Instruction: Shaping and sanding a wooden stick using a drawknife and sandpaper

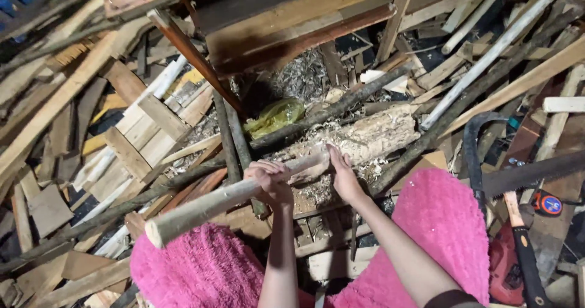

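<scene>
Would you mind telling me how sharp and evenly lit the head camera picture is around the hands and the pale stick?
In the head view, light falls evenly on the left hand, right hand and the pale stick, which look fairly sharp; the space under the wooden bench sits in deep shadow; the edges bow slightly from a wide lens; no strong glare shows.

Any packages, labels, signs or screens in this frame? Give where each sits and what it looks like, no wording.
Plastic bag: crumpled, translucent yellow-green, on the wood shavings beyond the left hand that grips the pale peeled stick.
Tape measure: far right beside the saw blade, small rounded case, black and orange, with a round label on its face; too small to tell more.
No signs or screens in view.
</scene>
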